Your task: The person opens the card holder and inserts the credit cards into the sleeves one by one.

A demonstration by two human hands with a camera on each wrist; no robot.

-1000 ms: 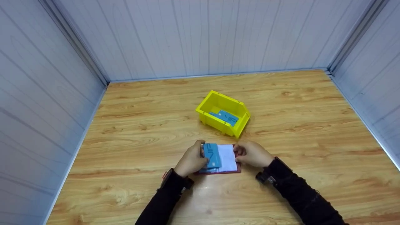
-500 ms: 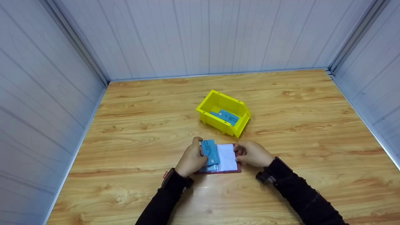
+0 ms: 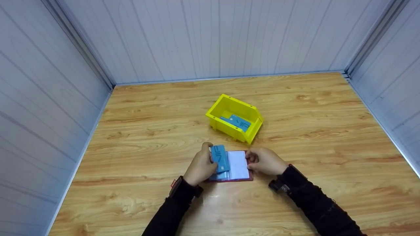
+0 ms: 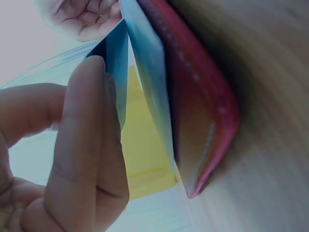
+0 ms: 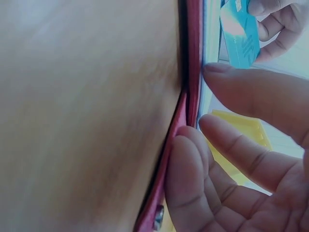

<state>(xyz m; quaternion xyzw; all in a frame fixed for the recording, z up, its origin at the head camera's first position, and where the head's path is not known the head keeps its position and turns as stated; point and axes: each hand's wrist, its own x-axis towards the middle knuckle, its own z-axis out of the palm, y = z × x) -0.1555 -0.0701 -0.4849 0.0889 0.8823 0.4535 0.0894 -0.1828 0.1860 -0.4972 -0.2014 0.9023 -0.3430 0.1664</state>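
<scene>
left grip (image 3: 199, 167): pinching card (image 3: 220, 158) | right grip (image 3: 267, 161): holding wallet (image 4: 205, 92) | beyond: yellow bin (image 3: 226, 130), blue cards (image 3: 240, 123) inside

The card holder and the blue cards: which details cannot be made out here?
Head view: left side of the card holder, mostly hidden by the left hand and held card.
Head view: how many cards the yellow bin holds; the upper card covers part of another.
Head view: any fine print on the held card, too small.
Right wrist view: one end of the card holder, cut off by the top edge.
</scene>
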